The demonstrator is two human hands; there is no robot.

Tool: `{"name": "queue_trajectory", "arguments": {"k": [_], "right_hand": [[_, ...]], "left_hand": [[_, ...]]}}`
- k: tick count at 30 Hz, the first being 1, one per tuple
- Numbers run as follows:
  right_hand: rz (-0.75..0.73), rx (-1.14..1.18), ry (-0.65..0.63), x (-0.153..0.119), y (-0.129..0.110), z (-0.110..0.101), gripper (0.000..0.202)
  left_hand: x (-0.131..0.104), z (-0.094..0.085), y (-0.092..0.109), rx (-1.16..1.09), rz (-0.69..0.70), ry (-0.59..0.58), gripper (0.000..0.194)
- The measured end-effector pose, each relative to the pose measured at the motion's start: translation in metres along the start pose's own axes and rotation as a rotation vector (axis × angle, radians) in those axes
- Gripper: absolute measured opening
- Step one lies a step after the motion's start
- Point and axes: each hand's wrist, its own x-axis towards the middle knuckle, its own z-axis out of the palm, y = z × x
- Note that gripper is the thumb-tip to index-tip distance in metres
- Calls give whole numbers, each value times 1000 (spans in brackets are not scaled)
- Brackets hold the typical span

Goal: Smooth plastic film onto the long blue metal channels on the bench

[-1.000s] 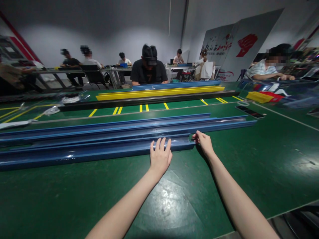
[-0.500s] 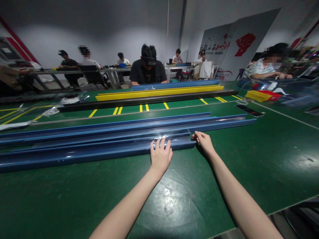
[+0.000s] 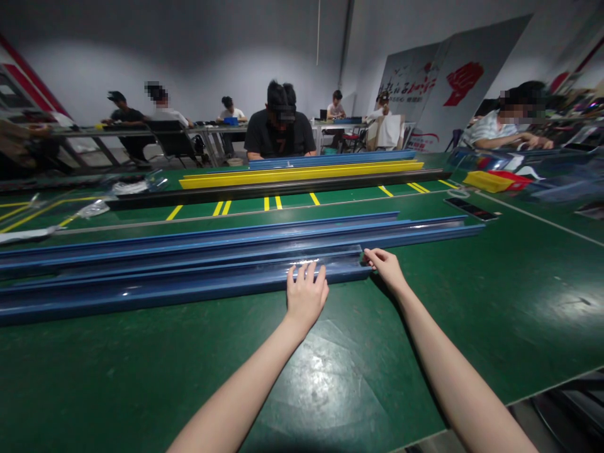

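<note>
A long blue channel-shaped strip (image 3: 179, 282) lies nearest to me across the green table, its glossy trough facing up. My left hand (image 3: 306, 293) rests on it near its right end, fingers spread over the front edge. At that right end is my right hand (image 3: 384, 267), with thumb and forefinger pinched together at the tip of the strip. Whatever is between those fingertips, if anything, is too small to make out. Just behind lie two more blue channel strips: a longer one (image 3: 419, 233) reaching farther right, and another (image 3: 330, 224) at the back.
Beyond are a black strip (image 3: 283, 189), a yellow strip (image 3: 302, 173) and blue strips (image 3: 340, 159). A phone (image 3: 472, 209) lies at right, near a yellow bin (image 3: 486, 182) and a red bin (image 3: 516, 180). A person (image 3: 280, 129) sits opposite; others work around.
The nearest blue strip and my left hand on it have shifted slightly to the right. My right hand stays pinched at the strip's end, almost in place.
</note>
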Motion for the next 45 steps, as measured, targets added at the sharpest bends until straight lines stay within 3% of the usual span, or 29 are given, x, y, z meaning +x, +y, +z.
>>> {"name": "queue_trajectory", "arguments": {"k": [45], "right_hand": [[-23,-117,-35,6,9,2,26]], "left_hand": [[5,0,-2,39,43,-69,27]]}}
